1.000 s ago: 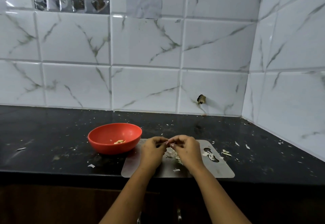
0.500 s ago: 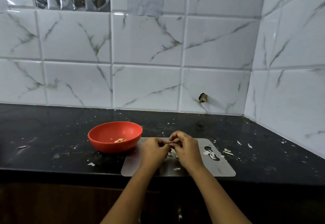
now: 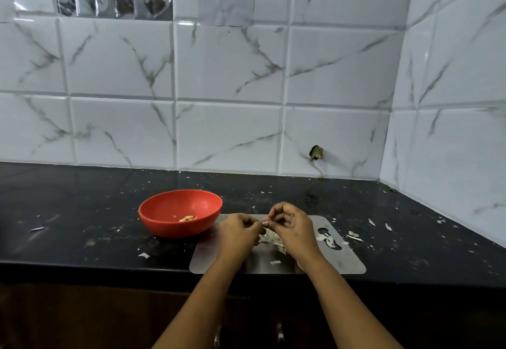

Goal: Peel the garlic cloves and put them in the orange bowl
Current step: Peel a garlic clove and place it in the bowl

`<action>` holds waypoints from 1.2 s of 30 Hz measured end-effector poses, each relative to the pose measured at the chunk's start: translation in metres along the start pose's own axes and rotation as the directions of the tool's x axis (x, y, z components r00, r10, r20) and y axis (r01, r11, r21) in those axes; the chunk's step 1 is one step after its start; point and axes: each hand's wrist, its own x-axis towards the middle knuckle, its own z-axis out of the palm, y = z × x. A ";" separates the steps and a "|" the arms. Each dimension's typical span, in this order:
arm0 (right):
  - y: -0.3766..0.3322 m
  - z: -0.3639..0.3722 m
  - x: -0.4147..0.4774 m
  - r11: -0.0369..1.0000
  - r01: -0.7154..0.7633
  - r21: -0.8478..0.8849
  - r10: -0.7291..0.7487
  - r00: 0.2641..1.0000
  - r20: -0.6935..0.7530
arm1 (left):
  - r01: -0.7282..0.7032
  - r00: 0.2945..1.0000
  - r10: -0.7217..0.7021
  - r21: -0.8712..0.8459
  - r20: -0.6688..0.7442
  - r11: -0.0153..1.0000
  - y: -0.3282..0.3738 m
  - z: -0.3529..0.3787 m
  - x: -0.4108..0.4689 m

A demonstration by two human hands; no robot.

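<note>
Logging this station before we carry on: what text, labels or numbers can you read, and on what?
Paper sheet on the tiled wall: a few lines of small print, too blurred to read.
Orange bowl, metal board: no text visible.

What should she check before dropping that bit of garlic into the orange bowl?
1. Grip on the garlic clove: left hand and right hand both pinch it. Ok.
2. Clove fully peeled: the fingers hide most of it. Cannot tell.
3. Orange bowl upright and open: ok.
4. Room in the bowl: only a few peeled pieces lie at the bottom. Ok.
5. Way to the bowl: it sits just left of the left hand, nothing between. Ok.
6. Loose skins kept out of the bowl: they lie on the cutting board. Ok.
</note>
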 end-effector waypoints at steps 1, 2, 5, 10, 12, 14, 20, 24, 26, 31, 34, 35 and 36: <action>0.000 0.000 0.000 0.999 -0.025 0.046 0.025 1.000 -0.004 | 0.010 1.000 -0.009 -0.035 0.009 0.999 0.000 0.000 0.000; 0.000 -0.001 0.000 0.995 -0.046 0.087 0.047 0.999 -0.003 | 0.017 1.000 -0.016 -0.062 0.012 0.998 0.001 0.000 -0.001; 0.001 -0.002 0.001 0.982 -0.099 0.164 0.098 0.995 0.008 | 0.033 0.999 -0.032 -0.120 0.014 0.992 0.001 0.000 -0.002; -0.001 -0.004 0.000 0.962 -0.120 0.245 0.114 0.993 0.039 | 0.037 0.998 -0.027 -0.221 0.050 0.975 0.001 0.000 -0.002; -0.003 -0.004 0.000 0.950 -0.130 0.283 0.119 0.991 0.057 | 0.033 0.998 -0.021 -0.241 0.053 0.970 0.000 0.000 -0.001; -0.005 -0.004 0.000 0.931 -0.149 0.333 0.135 0.989 0.066 | 0.031 0.999 -0.020 -0.243 0.049 0.970 -0.002 0.000 0.000; -0.004 -0.007 0.001 0.873 -0.190 0.450 0.188 0.981 0.050 | 0.036 0.997 -0.017 -0.233 0.081 0.972 -0.002 0.002 0.002; -0.001 -0.007 0.001 0.911 -0.143 0.388 0.160 0.987 -0.010 | 0.040 0.997 -0.023 -0.249 0.072 0.968 -0.003 0.003 0.001; -0.001 -0.006 0.000 0.927 -0.121 0.355 0.140 0.990 -0.029 | 0.043 0.998 -0.031 -0.225 0.057 0.973 -0.003 0.003 0.001; 0.000 -0.003 -0.001 0.963 -0.063 0.261 0.086 0.993 -0.078 | 0.005 0.998 0.006 -0.197 0.055 0.980 -0.001 0.001 0.000; 0.000 -0.003 -0.001 0.978 -0.042 0.202 0.062 0.994 -0.095 | -0.022 0.995 0.045 -0.250 0.086 0.968 0.002 -0.002 -0.003; 0.000 -0.003 0.000 0.982 -0.037 0.186 0.055 0.994 -0.092 | -0.024 0.995 0.048 -0.267 0.084 0.964 0.003 -0.002 -0.003; 0.001 -0.003 -0.001 0.984 -0.033 0.174 0.048 0.995 -0.085 | -0.027 0.996 0.049 -0.277 0.074 0.961 0.003 -0.002 -0.004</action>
